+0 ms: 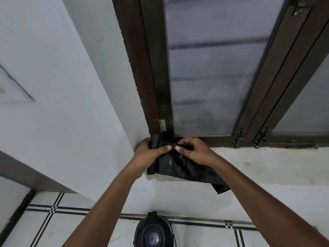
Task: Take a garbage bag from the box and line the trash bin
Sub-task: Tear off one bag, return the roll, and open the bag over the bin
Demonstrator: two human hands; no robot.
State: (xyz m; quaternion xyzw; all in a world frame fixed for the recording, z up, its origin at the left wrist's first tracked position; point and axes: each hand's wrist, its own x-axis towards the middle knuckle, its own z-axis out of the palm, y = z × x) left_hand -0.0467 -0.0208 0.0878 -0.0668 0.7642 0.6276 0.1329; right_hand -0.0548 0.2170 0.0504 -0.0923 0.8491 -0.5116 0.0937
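A black garbage bag (185, 171) lies crumpled on the window sill (267, 164), one corner hanging over the sill's edge. My left hand (150, 148) grips the bag's left end, where a dark rolled or folded part sticks up by the wall corner. My right hand (193, 150) pinches the black plastic close beside it, the thumbs nearly touching. A black round trash bin (154, 232) with its lid on stands on the floor below, between my forearms. No box is in view.
A dark wooden window frame (153, 86) with frosted panes rises above the sill, with metal latches (239, 138) at its base. A white wall closes in on the left. The floor has white tiles with black lines.
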